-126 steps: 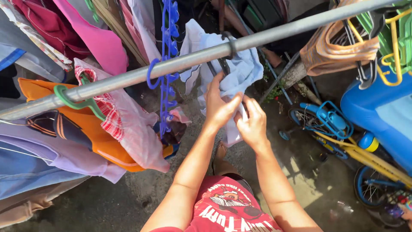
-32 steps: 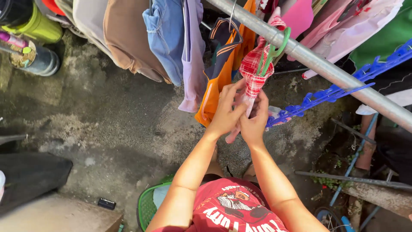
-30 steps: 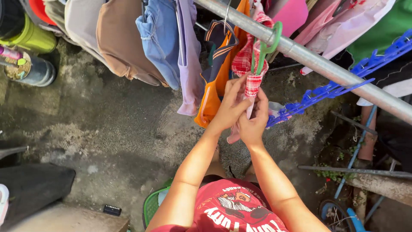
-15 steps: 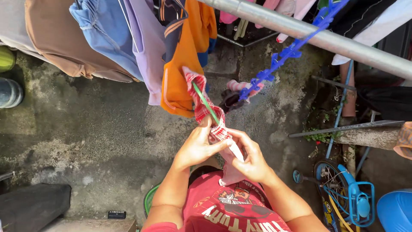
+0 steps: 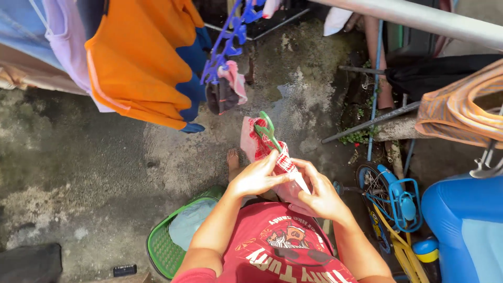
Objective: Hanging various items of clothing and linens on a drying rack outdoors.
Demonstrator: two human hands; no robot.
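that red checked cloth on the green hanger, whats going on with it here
A person in a red shirt holds the red checked garment in front of their chest with both hands, off the metal rail. The left hand and right hand grip the cloth while the green hanger pokes out of its top. A green laundry basket sits on the concrete by their feet, and an orange shirt hangs nearby.
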